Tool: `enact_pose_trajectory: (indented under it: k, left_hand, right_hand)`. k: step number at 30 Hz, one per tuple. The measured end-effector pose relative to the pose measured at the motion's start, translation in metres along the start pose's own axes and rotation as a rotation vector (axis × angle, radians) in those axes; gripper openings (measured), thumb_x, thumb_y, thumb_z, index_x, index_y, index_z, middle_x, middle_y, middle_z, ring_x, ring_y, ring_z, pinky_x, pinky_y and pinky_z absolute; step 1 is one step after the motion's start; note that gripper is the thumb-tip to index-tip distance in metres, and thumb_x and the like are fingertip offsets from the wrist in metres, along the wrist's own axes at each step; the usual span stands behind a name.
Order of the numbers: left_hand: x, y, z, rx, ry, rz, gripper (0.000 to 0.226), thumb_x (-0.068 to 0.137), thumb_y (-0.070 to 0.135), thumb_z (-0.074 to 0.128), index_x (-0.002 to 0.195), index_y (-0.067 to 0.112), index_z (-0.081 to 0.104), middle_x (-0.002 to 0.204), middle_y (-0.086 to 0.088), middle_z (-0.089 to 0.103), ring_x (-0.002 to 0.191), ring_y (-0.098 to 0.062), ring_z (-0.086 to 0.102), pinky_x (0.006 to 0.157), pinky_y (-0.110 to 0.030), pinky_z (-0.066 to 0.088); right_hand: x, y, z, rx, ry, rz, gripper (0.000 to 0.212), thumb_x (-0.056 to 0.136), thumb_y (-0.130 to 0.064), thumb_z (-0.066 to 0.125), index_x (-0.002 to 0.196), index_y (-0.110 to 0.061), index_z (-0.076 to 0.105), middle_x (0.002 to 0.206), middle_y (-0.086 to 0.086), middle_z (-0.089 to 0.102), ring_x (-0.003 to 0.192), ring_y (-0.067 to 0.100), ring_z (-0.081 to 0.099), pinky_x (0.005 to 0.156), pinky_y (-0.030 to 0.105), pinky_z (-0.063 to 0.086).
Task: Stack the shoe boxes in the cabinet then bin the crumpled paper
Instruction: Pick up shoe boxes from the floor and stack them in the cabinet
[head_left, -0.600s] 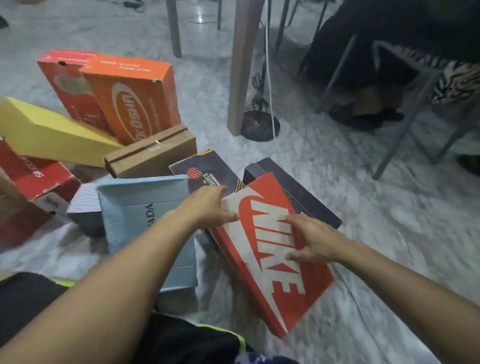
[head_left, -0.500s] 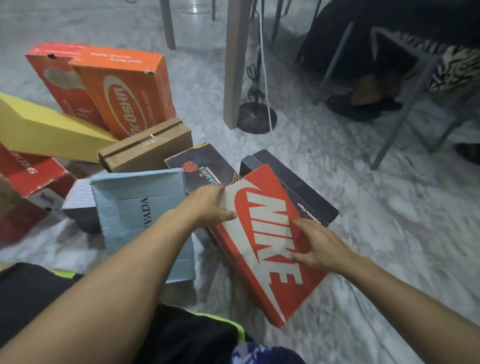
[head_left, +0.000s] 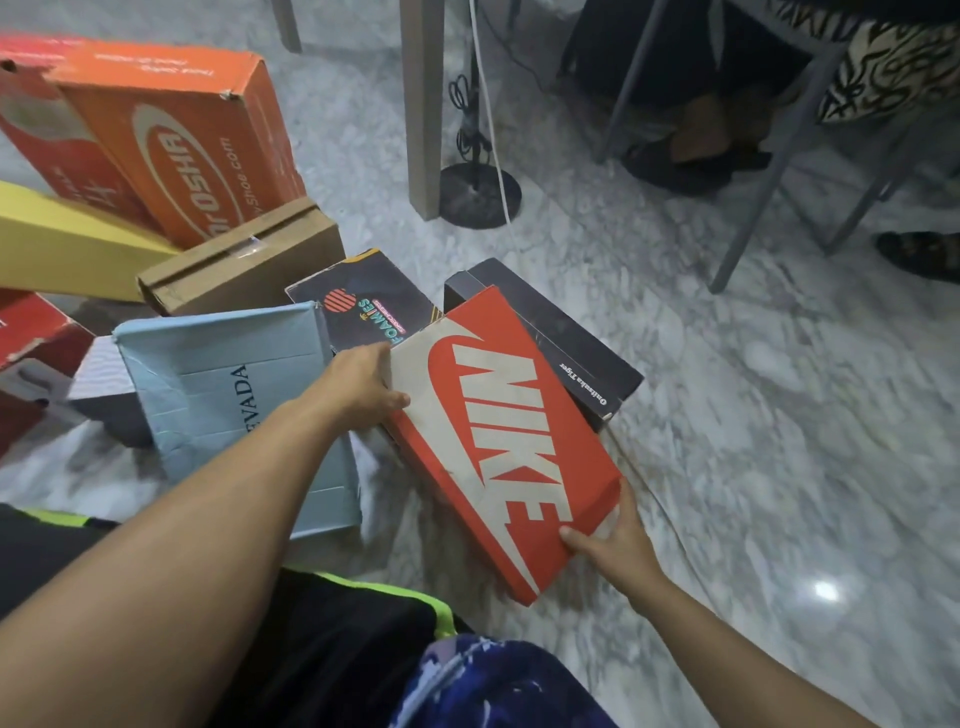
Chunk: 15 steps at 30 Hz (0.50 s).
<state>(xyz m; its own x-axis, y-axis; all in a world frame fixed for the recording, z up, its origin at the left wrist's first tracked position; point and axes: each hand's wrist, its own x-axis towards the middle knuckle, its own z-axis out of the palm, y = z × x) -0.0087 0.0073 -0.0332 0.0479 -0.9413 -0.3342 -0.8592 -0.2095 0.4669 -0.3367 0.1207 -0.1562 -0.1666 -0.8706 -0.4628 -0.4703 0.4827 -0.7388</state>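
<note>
Nike box (head_left: 498, 441) is tilted, far end resting on the black box (head_left: 571, 343), near end off the floor (head_left: 753, 467). Left hand (head_left: 363, 387) grips its far-left edge, thumb on the lid; right hand (head_left: 613, 540) cups the near-right corner, fingers (head_left: 576, 535) curled onto the lid.

Risks: only corner holds, so the box may twist and slip, or the lid may pop. Lifting could drag the black box and Foamies box (head_left: 363, 312) under the far end.

All boxes are shut; contents unknown. Blue box (head_left: 228, 395) lies just left of the left fingers. No cabinet, bin or paper in view.
</note>
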Motion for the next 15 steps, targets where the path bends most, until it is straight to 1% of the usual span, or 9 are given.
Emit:
enact_pose_trajectory:
  k: [2,3,4,6,9,11,12,14,15]
  left_hand:
    - [-0.002,0.001,-0.002,-0.031,-0.007,-0.013,0.030,0.077,0.024,0.074,0.103,0.015,0.060,0.100,-0.006,0.065,0.091,-0.025,0.056,0.072,-0.029,0.040]
    - [-0.002,0.003,-0.003,-0.044,-0.011,-0.015,0.029,0.077,0.024,0.074,0.102,0.015,0.062,0.098,-0.006,0.066,0.092,-0.026,0.058,0.072,-0.030,0.042]
    - [-0.003,0.004,-0.006,-0.054,-0.015,-0.015,0.029,0.077,0.024,0.074,0.101,0.014,0.063,0.097,-0.006,0.067,0.093,-0.027,0.060,0.072,-0.030,0.044]
    - [-0.006,0.007,-0.015,-0.077,-0.020,-0.008,0.031,0.076,0.023,0.075,0.105,0.016,0.064,0.097,-0.006,0.067,0.093,-0.026,0.061,0.074,-0.030,0.046]
    - [-0.012,0.010,-0.031,-0.109,0.005,0.016,0.036,0.074,0.022,0.077,0.107,0.016,0.062,0.099,-0.006,0.068,0.093,-0.027,0.063,0.080,-0.036,0.053]
    - [-0.020,0.015,-0.045,-0.135,0.046,0.039,0.035,0.073,0.023,0.077,0.104,0.016,0.062,0.097,-0.006,0.069,0.091,-0.026,0.065,0.080,-0.038,0.054]
    - [-0.024,0.018,-0.054,-0.151,0.073,0.051,0.035,0.074,0.023,0.077,0.104,0.015,0.063,0.096,-0.007,0.069,0.090,-0.026,0.065,0.081,-0.039,0.054]
    - [-0.033,0.024,-0.073,-0.177,0.133,0.077,0.038,0.074,0.025,0.078,0.108,0.016,0.064,0.098,-0.005,0.069,0.091,-0.025,0.065,0.083,-0.040,0.054]
    - [-0.036,0.025,-0.083,-0.190,0.162,0.092,0.042,0.074,0.026,0.079,0.112,0.017,0.063,0.099,-0.003,0.069,0.092,-0.023,0.065,0.085,-0.040,0.054]
  right_hand:
    - [-0.004,0.000,0.006,0.207,-0.096,0.079,0.111,0.073,-0.022,0.086,0.148,-0.047,0.008,0.134,-0.008,0.054,0.118,0.021,0.058,0.082,0.048,0.057]
    - [-0.006,0.000,0.011,0.276,-0.117,0.111,0.113,0.075,-0.018,0.084,0.147,-0.050,0.004,0.132,-0.006,0.058,0.112,0.022,0.062,0.074,0.048,0.060]
    - [-0.008,-0.002,0.014,0.314,-0.115,0.129,0.114,0.075,-0.016,0.084,0.147,-0.052,0.003,0.131,-0.002,0.059,0.109,0.023,0.065,0.069,0.048,0.061]
    - [-0.013,-0.007,0.020,0.359,-0.095,0.116,0.114,0.076,-0.013,0.083,0.148,-0.053,0.003,0.131,0.001,0.059,0.107,0.023,0.065,0.066,0.045,0.062]
    - [-0.021,-0.017,0.026,0.409,-0.064,0.067,0.115,0.076,-0.008,0.082,0.150,-0.050,0.006,0.134,0.002,0.057,0.108,0.023,0.065,0.066,0.047,0.062]
    - [-0.027,-0.026,0.027,0.418,-0.032,0.024,0.114,0.075,-0.013,0.084,0.152,-0.047,0.007,0.135,0.000,0.055,0.109,0.022,0.063,0.066,0.042,0.062]
    - [-0.031,-0.031,0.027,0.410,-0.006,-0.010,0.114,0.073,-0.020,0.086,0.152,-0.047,0.008,0.137,-0.002,0.053,0.110,0.021,0.062,0.069,0.042,0.062]
    - [-0.037,-0.046,0.026,0.397,0.055,-0.079,0.118,0.062,-0.037,0.088,0.149,-0.051,0.009,0.144,-0.003,0.049,0.116,0.021,0.059,0.084,0.052,0.058]
    - [-0.040,-0.055,0.024,0.390,0.088,-0.117,0.120,0.059,-0.040,0.088,0.149,-0.051,0.010,0.148,-0.003,0.045,0.120,0.021,0.057,0.092,0.055,0.054]
